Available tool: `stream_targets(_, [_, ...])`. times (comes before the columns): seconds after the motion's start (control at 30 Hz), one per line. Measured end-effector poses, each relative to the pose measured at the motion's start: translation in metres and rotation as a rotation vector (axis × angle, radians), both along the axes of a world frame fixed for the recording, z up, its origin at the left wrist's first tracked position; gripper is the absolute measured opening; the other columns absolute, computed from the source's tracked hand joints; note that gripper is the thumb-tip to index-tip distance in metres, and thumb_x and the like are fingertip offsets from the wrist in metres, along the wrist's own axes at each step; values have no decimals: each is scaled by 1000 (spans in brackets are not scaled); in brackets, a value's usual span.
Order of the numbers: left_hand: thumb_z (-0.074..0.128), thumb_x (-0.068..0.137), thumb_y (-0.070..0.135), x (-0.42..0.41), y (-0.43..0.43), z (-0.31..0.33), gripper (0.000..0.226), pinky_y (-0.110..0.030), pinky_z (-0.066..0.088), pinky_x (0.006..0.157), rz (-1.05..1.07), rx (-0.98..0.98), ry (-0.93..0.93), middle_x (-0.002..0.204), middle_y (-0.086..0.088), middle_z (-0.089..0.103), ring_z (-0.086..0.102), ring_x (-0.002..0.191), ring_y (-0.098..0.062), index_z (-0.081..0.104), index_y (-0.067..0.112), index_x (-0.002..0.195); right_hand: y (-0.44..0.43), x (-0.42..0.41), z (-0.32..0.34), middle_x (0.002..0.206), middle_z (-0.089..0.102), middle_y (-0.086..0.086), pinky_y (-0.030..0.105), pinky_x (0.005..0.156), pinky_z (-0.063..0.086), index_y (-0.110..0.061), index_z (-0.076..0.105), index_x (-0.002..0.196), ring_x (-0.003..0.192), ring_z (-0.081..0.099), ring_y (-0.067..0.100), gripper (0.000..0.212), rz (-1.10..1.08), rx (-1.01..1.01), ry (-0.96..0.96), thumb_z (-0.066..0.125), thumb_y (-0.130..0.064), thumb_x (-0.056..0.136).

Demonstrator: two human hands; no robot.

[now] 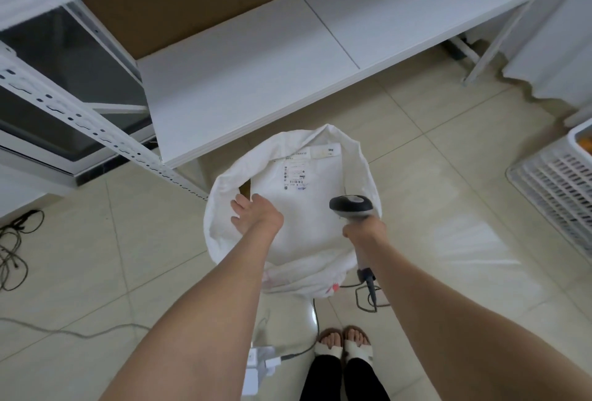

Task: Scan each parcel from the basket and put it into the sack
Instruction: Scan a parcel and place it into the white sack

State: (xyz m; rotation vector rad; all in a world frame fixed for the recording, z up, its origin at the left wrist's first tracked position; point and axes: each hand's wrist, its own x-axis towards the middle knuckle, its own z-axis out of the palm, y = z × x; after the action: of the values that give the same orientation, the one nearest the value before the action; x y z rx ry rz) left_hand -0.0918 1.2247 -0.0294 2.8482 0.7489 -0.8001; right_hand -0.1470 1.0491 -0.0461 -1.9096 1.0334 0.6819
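A white sack (361, 160) stands open on the tiled floor in front of me. Inside it lies a white parcel (315, 215) with a barcode label (294, 178) facing up. My left hand (254, 215) reaches into the sack's left side with loose, spread fingers, at the parcel's near left corner, gripping nothing. My right hand (362, 229) grips the handle of a dark-headed barcode scanner (350, 205), held over the sack's right rim with its head pointing left. A white slatted basket (557, 183) sits at the right edge, its contents mostly out of view.
A low white shelf board (256, 80) juts over the floor just beyond the sack, with a perforated metal rack post (80, 118) to its left. Cables (12, 250) lie on the floor at left; the scanner cord (368, 298) trails by my sandalled feet (342, 343).
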Motion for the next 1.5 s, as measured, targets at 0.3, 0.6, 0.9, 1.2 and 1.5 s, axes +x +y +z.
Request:
stream_targets(0.3, [56, 89, 22, 4, -39, 58, 55, -34, 36, 100, -157, -160, -13, 147, -14, 18, 23, 136, -28, 33, 11, 138, -17, -3, 64, 91, 61, 13, 38, 81, 53, -1, 58, 100, 89, 64, 31, 18, -169, 197, -137, 65, -4, 84])
stream_targets(0.6, [54, 90, 26, 6, -93, 110, 53, -35, 40, 100, -348, -238, -43, 143, -13, 24, 35, 126, -29, 37, 11, 137, -61, -23, 124, 58, 58, 11, 28, 52, 43, -3, 58, 76, 46, 47, 18, 4, -451, 354, -283, 60, -2, 80])
stream_targets(0.9, [58, 88, 22, 26, -246, 170, 50, -37, 43, 100, -554, -347, -194, 140, -12, 31, 41, 125, -29, 43, 11, 134, -181, -34, 184, 62, 56, 7, 26, 50, 40, -7, 58, 86, 48, 46, 15, 10, -775, 528, -516, 66, -13, 88])
stream_targets(1.2, [58, 88, 20, 6, -473, 192, 48, -41, 43, 101, -772, -405, -225, 140, -12, 30, 41, 124, -30, 44, 12, 134, -377, -69, 194, 60, 52, 6, 26, 52, 42, -7, 56, 80, 50, 46, 15, 9, -965, 567, -606, 58, -4, 89])
stream_targets(1.5, [59, 89, 23, -26, -686, 175, 48, -38, 41, 99, -882, -455, -149, 139, -11, 32, 44, 122, -29, 44, 13, 134, -576, -97, 185, 51, 51, 4, 27, 49, 41, -7, 53, 79, 46, 46, 15, 9, -1165, 519, -642, 54, -1, 86])
